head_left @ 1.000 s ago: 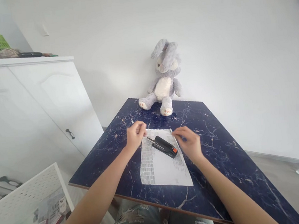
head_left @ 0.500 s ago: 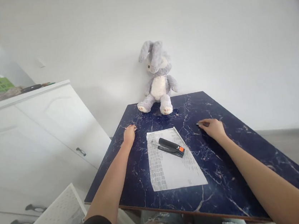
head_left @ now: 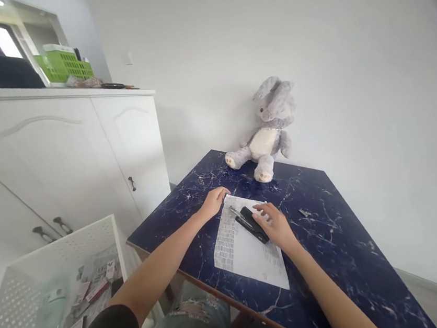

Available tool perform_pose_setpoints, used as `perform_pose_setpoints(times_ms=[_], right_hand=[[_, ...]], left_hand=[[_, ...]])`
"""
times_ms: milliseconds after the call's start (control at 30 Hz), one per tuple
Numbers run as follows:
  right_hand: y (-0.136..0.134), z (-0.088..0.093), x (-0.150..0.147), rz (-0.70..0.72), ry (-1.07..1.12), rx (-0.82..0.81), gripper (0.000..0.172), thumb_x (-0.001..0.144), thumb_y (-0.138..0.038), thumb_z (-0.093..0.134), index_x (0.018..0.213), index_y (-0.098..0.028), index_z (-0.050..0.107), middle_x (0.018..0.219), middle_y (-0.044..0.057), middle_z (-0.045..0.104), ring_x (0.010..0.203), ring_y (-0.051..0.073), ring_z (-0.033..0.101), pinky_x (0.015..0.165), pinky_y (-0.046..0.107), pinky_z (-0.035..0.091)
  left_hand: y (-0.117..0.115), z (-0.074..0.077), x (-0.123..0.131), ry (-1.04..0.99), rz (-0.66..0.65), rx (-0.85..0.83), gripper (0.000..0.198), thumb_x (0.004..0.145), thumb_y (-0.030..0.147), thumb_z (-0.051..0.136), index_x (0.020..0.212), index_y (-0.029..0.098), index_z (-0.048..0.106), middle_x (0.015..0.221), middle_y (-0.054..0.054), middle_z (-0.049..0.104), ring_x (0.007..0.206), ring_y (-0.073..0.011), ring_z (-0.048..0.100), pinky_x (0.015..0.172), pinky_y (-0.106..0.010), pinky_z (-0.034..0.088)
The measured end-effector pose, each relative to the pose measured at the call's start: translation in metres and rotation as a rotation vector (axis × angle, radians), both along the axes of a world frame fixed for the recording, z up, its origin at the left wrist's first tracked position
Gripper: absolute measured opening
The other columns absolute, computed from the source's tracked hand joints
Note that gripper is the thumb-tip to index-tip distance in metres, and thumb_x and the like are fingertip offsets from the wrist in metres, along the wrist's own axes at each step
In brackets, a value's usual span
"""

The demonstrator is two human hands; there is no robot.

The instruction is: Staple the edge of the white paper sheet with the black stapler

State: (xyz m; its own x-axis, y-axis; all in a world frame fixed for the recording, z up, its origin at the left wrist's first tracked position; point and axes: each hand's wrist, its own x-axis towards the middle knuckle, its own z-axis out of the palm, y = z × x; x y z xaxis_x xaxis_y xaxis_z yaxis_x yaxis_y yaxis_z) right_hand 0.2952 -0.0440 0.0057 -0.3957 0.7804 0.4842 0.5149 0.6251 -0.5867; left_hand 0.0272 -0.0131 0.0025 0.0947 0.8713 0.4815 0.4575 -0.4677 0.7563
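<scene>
Fingers parted and loosely curved on the right hand (head_left: 276, 227), right over the black stapler (head_left: 252, 228), contact too close to call! Left hand (head_left: 213, 203), fingers curled at the far left corner of the printed sheet (head_left: 249, 259); any grip, can't tell. The stapler lies on that sheet, atop the blue marbled table (head_left: 328, 225), plush rabbit (head_left: 265, 143) sitting beyond.
</scene>
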Motion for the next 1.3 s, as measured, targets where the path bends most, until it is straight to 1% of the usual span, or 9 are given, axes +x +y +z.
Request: perform_pose_setpoints(times_ms=[67,133,233,333,433,533,733,1033,1300], right_hand=[[-0.004,-0.001,-0.008,0.019,-0.029,-0.021,0.035,0.095,-0.049,0.054,0.114,-0.024,0.068,0.106,0.009,0.067,0.084,0.024,0.067,0.068,0.036,0.056],[-0.006,0.000,-0.009,0.060,-0.054,-0.026,0.033,0.095,-0.047,0.055,0.114,-0.024,0.068,0.107,0.009,0.068,0.087,0.025,0.068,0.073,0.039,0.057],[-0.009,0.004,-0.006,0.147,-0.110,0.010,0.035,0.090,-0.042,0.063,0.122,-0.028,0.062,0.111,0.008,0.070,0.098,0.029,0.068,0.086,0.043,0.057],[-0.012,0.005,-0.005,0.154,-0.166,0.005,0.038,0.088,-0.033,0.063,0.126,-0.028,0.059,0.116,0.006,0.070,0.104,0.029,0.068,0.091,0.042,0.055],[-0.013,0.004,-0.007,0.140,-0.176,-0.038,0.036,0.088,-0.029,0.061,0.123,-0.023,0.061,0.115,0.007,0.072,0.102,0.027,0.068,0.090,0.039,0.054],[-0.010,0.002,-0.008,0.141,-0.140,-0.090,0.037,0.087,-0.027,0.061,0.124,-0.019,0.061,0.114,0.009,0.072,0.100,0.026,0.068,0.090,0.040,0.052],[-0.009,0.002,-0.007,0.184,-0.112,-0.171,0.038,0.088,-0.027,0.061,0.125,-0.020,0.061,0.114,0.010,0.071,0.102,0.027,0.067,0.091,0.039,0.050],[-0.011,0.002,-0.006,0.166,-0.149,-0.158,0.039,0.089,-0.028,0.060,0.128,-0.022,0.059,0.116,0.008,0.070,0.103,0.026,0.065,0.091,0.038,0.049],[-0.010,0.003,-0.005,0.190,-0.114,-0.166,0.038,0.089,-0.026,0.061,0.127,-0.021,0.059,0.117,0.009,0.069,0.103,0.026,0.065,0.091,0.038,0.049]], left_hand=[[-0.006,0.001,0.000,0.044,-0.048,0.086,0.037,0.101,0.038,0.042,0.099,0.018,0.073,0.088,-0.007,0.067,0.081,-0.0179,0.063,0.080,-0.030,0.048],[-0.008,0.002,0.000,0.093,-0.144,0.120,0.030,0.099,0.037,0.049,0.104,0.020,0.074,0.098,-0.009,0.069,0.089,-0.0192,0.065,0.085,-0.030,0.047],[-0.008,0.002,0.000,0.141,-0.300,0.105,0.023,0.094,0.034,0.061,0.109,0.023,0.075,0.103,-0.009,0.071,0.094,-0.0208,0.068,0.088,-0.031,0.047],[-0.006,-0.002,0.001,0.117,-0.377,0.115,0.017,0.090,0.031,0.066,0.102,0.025,0.077,0.100,-0.008,0.073,0.097,-0.0221,0.069,0.091,-0.031,0.047],[-0.002,-0.006,0.003,0.108,-0.390,0.128,0.013,0.089,0.028,0.067,0.096,0.023,0.076,0.095,-0.008,0.073,0.093,-0.0218,0.069,0.087,-0.030,0.048],[0.001,-0.010,0.006,0.208,-0.405,0.098,0.014,0.093,0.028,0.061,0.097,0.021,0.074,0.093,-0.007,0.072,0.091,-0.0202,0.068,0.084,-0.029,0.048],[0.003,-0.015,0.004,0.320,-0.388,0.001,0.014,0.093,0.027,0.065,0.101,0.018,0.071,0.097,-0.006,0.071,0.094,-0.0192,0.066,0.087,-0.029,0.047],[-0.002,-0.008,0.001,0.233,-0.447,0.025,0.014,0.089,0.027,0.069,0.096,0.017,0.075,0.097,-0.008,0.074,0.090,-0.0187,0.068,0.086,-0.029,0.049],[-0.002,-0.007,0.009,0.141,-0.365,-0.045,0.013,0.088,0.028,0.069,0.089,0.016,0.072,0.092,-0.006,0.073,0.086,-0.0180,0.067,0.083,-0.028,0.048]])
